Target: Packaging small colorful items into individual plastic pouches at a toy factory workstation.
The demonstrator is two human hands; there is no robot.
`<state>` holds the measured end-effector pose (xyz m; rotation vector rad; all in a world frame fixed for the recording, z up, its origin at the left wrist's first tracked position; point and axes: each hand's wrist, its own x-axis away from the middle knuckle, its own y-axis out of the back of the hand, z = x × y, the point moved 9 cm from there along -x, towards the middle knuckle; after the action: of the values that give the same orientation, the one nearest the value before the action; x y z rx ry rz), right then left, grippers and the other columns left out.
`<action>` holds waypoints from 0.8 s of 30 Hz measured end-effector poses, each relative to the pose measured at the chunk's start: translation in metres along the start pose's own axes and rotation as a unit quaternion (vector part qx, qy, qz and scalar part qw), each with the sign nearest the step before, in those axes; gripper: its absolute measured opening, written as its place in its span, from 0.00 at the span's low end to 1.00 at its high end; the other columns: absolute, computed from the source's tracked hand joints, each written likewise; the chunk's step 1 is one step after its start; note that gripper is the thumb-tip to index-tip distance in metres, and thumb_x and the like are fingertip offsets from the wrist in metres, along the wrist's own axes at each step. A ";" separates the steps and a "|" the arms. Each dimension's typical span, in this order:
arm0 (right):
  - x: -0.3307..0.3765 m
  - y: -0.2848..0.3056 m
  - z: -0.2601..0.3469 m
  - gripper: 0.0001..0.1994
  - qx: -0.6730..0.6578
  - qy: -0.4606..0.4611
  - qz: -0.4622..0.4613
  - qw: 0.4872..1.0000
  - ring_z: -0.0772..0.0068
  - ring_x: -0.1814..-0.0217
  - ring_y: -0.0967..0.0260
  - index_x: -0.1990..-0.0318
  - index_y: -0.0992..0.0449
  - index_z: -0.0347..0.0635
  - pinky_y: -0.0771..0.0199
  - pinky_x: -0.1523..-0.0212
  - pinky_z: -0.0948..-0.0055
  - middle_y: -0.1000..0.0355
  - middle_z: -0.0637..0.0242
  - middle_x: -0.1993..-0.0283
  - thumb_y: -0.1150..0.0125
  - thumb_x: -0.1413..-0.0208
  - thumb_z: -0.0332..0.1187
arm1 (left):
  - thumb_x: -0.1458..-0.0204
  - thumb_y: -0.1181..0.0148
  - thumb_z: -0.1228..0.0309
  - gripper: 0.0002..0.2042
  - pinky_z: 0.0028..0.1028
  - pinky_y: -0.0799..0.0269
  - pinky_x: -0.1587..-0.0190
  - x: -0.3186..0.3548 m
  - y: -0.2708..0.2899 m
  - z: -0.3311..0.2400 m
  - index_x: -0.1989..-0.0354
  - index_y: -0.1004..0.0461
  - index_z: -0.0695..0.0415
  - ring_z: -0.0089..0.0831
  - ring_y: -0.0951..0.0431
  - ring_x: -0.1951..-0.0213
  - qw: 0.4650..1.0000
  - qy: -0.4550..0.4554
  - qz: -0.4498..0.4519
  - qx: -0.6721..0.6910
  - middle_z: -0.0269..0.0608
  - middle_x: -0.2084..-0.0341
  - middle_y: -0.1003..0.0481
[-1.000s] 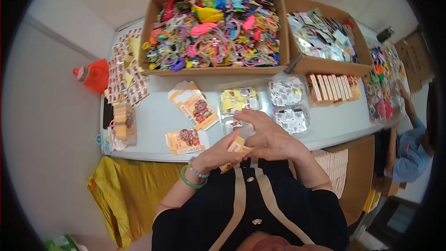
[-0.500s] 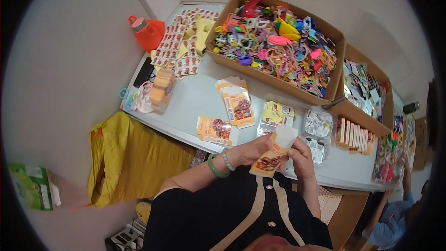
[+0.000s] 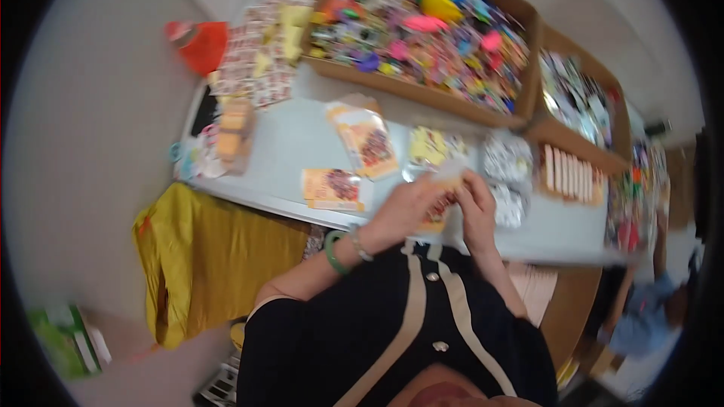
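Over the table's near edge, in front of my chest, I hold a small orange-and-white printed carton (image 3: 437,215). My left hand (image 3: 406,209) is closed on its left side; a green bangle and a beaded bracelet circle that wrist. My right hand (image 3: 475,202) grips the carton's upper right side, by its pale flap. Fingers and carton are blurred. Left of my hands lies a single flat carton (image 3: 332,187), with a fanned stack of flat cartons (image 3: 369,139) behind it. Just beyond the hands is a clear tray of yellow pieces (image 3: 431,147).
A big cardboard box of colourful trinkets (image 3: 422,34) and a smaller box of flat packets (image 3: 577,98) stand at the back. To the right are plastic tubs of white packets (image 3: 507,157) and a row of upright cartons (image 3: 569,173). A co-worker (image 3: 645,309) is at far right.
The view has shifted, so the table sits higher and further left. Both hands have come closer together around the carton, covering more of it.
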<state>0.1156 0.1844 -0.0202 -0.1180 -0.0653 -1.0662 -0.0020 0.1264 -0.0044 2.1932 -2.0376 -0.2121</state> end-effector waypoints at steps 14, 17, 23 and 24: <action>0.014 0.007 0.008 0.14 0.116 0.073 0.118 0.983 0.76 0.56 0.33 0.52 0.27 0.33 0.33 0.57 0.78 0.29 0.61 0.54 0.44 0.46 0.25 | 0.46 0.46 0.81 0.20 0.21 0.30 0.55 0.016 -0.004 0.021 0.45 0.42 0.64 0.24 0.27 0.58 0.944 0.091 -0.080 0.308 0.45 0.58 0.28; 0.020 0.008 0.012 0.18 0.106 0.062 0.090 0.988 0.77 0.54 0.33 0.47 0.31 0.34 0.33 0.55 0.77 0.29 0.59 0.52 0.44 0.46 0.23 | 0.49 0.43 0.85 0.21 0.20 0.28 0.59 0.022 -0.001 0.022 0.48 0.41 0.61 0.23 0.26 0.60 0.942 0.041 -0.110 0.314 0.45 0.59 0.27; 0.028 0.013 -0.009 0.24 -0.006 0.033 0.117 0.993 0.78 0.54 0.32 0.42 0.42 0.35 0.31 0.54 0.79 0.29 0.58 0.51 0.42 0.46 0.20 | 0.49 0.43 0.85 0.19 0.21 0.26 0.57 0.030 -0.001 0.018 0.48 0.38 0.63 0.25 0.26 0.57 0.965 0.019 -0.070 0.254 0.43 0.59 0.28; 0.031 0.012 -0.008 0.24 -0.008 0.031 0.114 0.993 0.78 0.54 0.32 0.42 0.42 0.35 0.31 0.54 0.79 0.29 0.58 0.51 0.42 0.46 0.20 | 0.49 0.43 0.86 0.19 0.21 0.27 0.56 0.032 -0.001 0.017 0.49 0.37 0.63 0.25 0.26 0.57 0.968 0.012 -0.073 0.241 0.43 0.58 0.28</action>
<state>0.1405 0.1623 -0.0258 -0.1039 0.0123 -0.8408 -0.0023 0.0945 -0.0215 2.6037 -2.0840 0.3328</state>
